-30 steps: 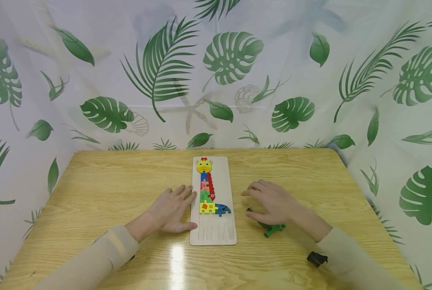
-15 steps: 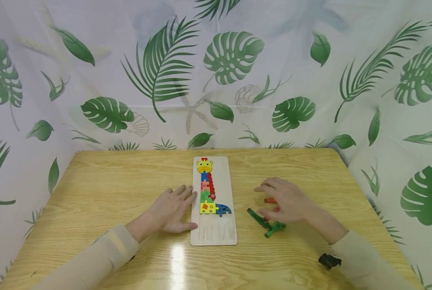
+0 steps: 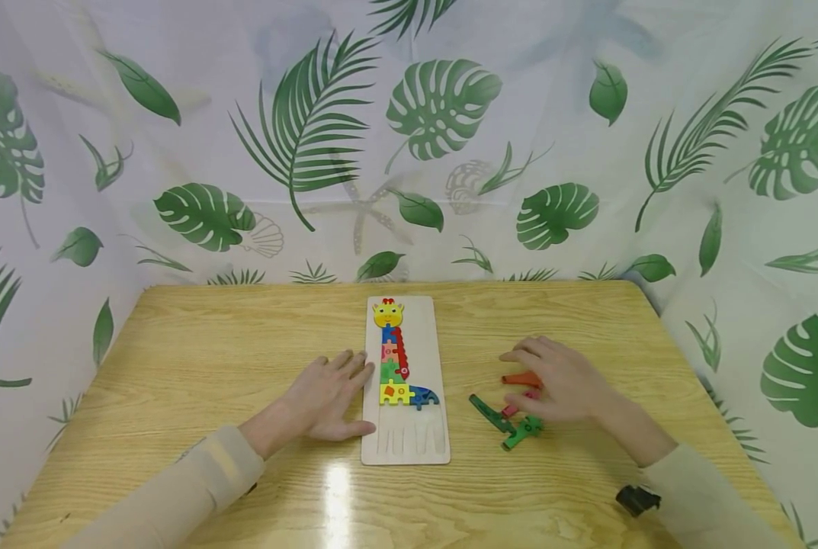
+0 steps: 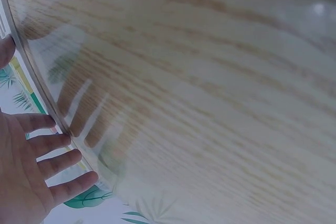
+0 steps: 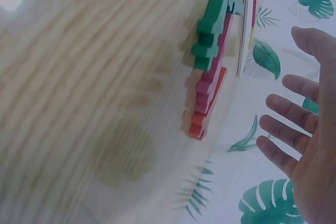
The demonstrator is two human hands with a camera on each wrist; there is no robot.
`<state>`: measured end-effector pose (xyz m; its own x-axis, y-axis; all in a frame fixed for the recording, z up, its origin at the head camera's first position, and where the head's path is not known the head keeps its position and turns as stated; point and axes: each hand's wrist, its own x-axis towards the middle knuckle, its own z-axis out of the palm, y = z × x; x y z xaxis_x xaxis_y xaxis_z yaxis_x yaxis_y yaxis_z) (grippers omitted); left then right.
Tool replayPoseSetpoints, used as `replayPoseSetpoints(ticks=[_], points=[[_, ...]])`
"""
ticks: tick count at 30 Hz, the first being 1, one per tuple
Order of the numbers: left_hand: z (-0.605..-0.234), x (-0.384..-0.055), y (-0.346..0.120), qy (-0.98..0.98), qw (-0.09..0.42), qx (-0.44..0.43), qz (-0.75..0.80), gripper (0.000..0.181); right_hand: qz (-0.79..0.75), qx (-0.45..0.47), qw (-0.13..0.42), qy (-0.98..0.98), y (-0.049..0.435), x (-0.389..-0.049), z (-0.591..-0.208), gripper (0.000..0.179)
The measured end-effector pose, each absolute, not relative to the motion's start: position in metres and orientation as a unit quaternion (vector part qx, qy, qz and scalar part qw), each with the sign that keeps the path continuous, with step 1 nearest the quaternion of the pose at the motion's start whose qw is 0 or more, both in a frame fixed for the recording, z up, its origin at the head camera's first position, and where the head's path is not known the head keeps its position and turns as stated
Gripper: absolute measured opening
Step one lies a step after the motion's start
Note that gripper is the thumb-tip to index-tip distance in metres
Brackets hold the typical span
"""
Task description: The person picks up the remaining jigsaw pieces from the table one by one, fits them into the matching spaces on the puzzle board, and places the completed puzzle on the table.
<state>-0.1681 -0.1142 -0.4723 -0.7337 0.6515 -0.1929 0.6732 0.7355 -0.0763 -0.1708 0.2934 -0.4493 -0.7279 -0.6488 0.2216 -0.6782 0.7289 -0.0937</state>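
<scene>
A wooden puzzle board [image 3: 418,320] lies lengthwise on the table, holding a partly filled giraffe puzzle [image 3: 393,366] with a yellow head, coloured neck pieces and a blue piece low on the right. Bare grooves show at its near end. My left hand [image 3: 326,398] rests at the board's left edge, fingers spread. To the right lie loose puzzle pieces: a dark green one [image 3: 489,413], a bright green one [image 3: 522,433], a pink one [image 5: 210,82] and an orange one [image 3: 521,379]. Over them hovers my right hand [image 3: 562,381], fingers extended, holding nothing; it partly covers the pink and orange pieces.
The wood-grain table [image 3: 244,328] ends at a white curtain [image 3: 409,229] printed with green leaves, which stands behind it and along both sides. A bright light reflection lies on the table's near part.
My right hand has moved to the right, away from the board, uncovering the dark green, pink and orange pieces. The left hand and the board have stayed in place.
</scene>
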Motion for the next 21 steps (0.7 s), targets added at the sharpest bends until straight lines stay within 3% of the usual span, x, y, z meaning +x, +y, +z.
replayPoseSetpoints(ticks=[21], points=[[-0.470, -0.168, -0.112, 0.931, 0.089, 0.348, -0.060, 0.097, 0.057, 0.329, 0.063, -0.941, 0.314, -0.158, -0.464, 0.051]])
